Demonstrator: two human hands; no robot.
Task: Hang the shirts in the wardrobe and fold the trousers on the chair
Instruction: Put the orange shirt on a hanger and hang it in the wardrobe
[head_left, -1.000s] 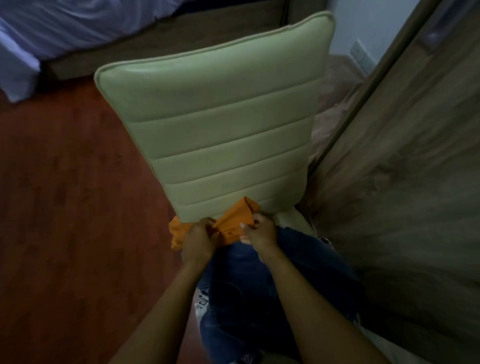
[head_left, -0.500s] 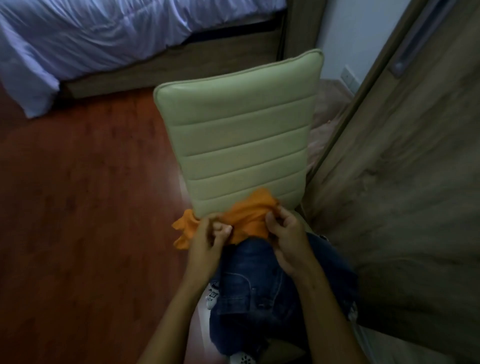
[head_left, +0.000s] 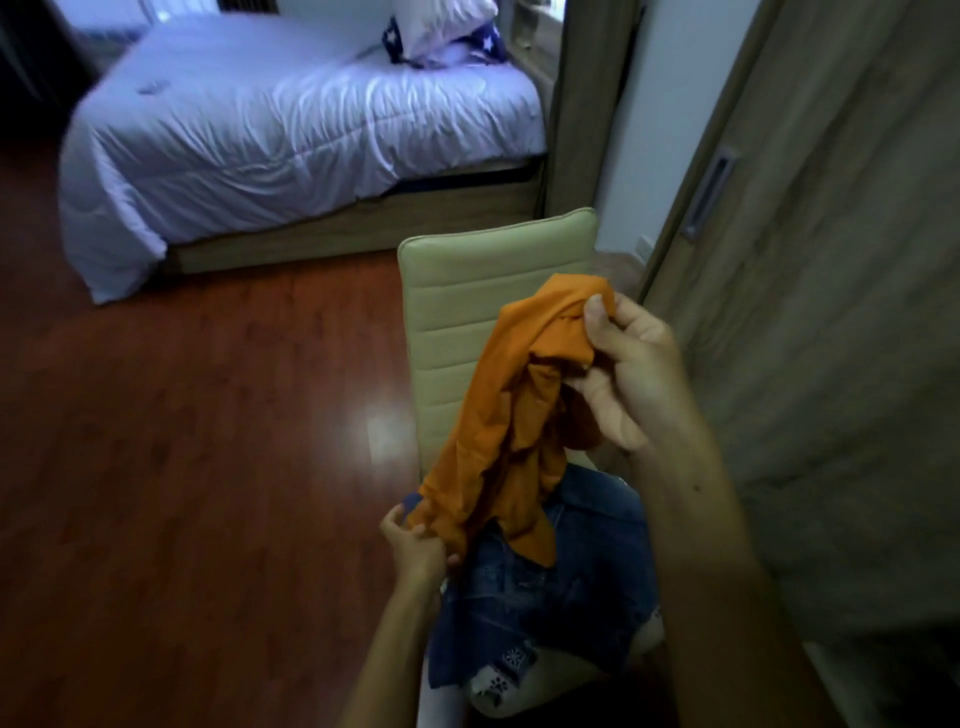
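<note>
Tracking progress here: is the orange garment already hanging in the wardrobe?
No: the right hand and left hand hold the orange garment over the chair.

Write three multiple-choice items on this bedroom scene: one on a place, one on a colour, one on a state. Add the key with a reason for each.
1. Where does the blue denim garment lie?
A. on the white-covered bed
B. on the seat of the cream padded chair
C. on the red-brown wooden floor

2. What colour is the crumpled cloth garment held up in front of the chair back?
A. white
B. green
C. orange

3. What is the right hand doing?
A. pinching the top of the cloth garment
B. resting flat on the chair back
C. hanging empty

Key:
1. B, the denim lies on the seat below the chair back.
2. C, the cloth is plainly orange.
3. A, its thumb and fingers close on the upper folds, while the left hand grips the lower edge.
</note>
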